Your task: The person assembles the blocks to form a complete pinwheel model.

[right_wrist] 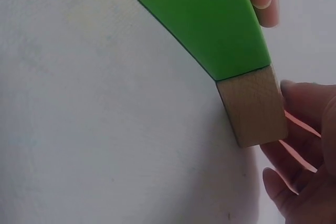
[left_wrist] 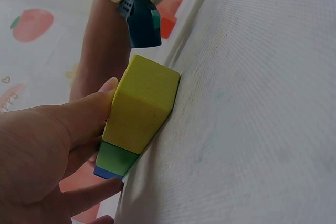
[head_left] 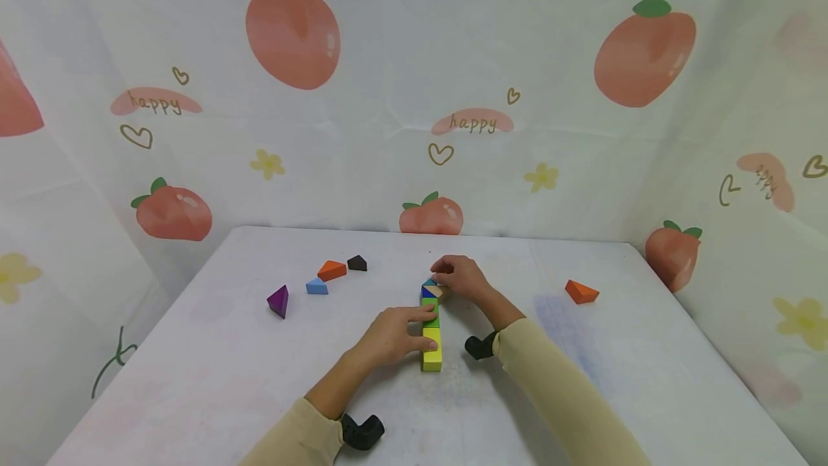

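Observation:
Yellow [head_left: 432, 359], green [head_left: 431, 319], blue triangular [head_left: 428, 293] and bare-wood triangular [right_wrist: 252, 108] blocks stand in a line on the table, with a small light-blue block [head_left: 429, 282] at the far end. My left hand [head_left: 388, 334] reaches over the line from the left, thumb on the yellow block and index finger across the green one. At the far end, my right hand [head_left: 464, 279] pinches around the light-blue block, thumb against the bare-wood block; its fingers partly hide it. In the left wrist view, the yellow block's [left_wrist: 139, 103] near end faces the camera.
On the left lie a purple block [head_left: 278, 301], a light-blue triangle [head_left: 317, 286], an orange block [head_left: 332, 270] and a black one [head_left: 357, 263]. Another orange block [head_left: 581, 292] lies right. A printed curtain [head_left: 388, 92] hangs behind the white table [head_left: 213, 380].

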Available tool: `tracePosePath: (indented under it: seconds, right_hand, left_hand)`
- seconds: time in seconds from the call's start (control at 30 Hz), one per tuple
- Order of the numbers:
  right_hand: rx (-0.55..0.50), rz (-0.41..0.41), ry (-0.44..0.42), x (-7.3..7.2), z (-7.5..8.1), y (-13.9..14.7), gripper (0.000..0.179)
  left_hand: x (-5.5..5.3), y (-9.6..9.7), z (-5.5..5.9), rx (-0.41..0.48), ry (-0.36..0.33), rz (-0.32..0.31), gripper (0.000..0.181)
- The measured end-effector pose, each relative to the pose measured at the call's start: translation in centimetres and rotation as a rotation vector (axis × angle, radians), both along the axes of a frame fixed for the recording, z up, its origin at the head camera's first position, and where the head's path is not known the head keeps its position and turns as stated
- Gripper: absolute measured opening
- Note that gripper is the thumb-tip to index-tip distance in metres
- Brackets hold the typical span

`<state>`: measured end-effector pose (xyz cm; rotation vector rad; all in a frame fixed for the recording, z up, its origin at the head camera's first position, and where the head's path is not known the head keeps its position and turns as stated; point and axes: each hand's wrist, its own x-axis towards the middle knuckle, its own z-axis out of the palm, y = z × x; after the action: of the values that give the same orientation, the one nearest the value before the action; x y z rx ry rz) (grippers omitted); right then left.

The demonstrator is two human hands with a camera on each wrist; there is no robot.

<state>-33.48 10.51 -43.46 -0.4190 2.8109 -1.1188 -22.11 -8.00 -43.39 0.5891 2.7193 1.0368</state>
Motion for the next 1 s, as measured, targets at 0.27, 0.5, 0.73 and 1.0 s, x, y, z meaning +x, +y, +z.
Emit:
tracePosePath:
  seconds: [0.27, 0.5, 0.73, 1.0]
  right_hand:
    - [-0.022, -0.031, 0.031, 0.2, 1.1, 0.8, 0.017]
    - [-0.017, -0.044, 0.095, 0.5, 2.6, 2.7, 0.018]
    - [-0.003, -0.075, 0.208, 0.8, 3.7, 6.1, 0.016]
    - [0.046, -0.14, 0.224, 1.1, 4.4, 10.9, 0.019]
  left_hand:
    - [-0.1, 0.1, -0.1, 0.004, -0.022, 0.012, 0.058]
    - [0.0, 0.1, 0.0, -0.004, -0.032, 0.015, 0.058]
    - [0.0, 0.2, -0.1, -0.01, -0.04, 0.019, 0.058]
    - [0.0, 0.1, -0.1, -0.006, -0.039, 0.021, 0.058]
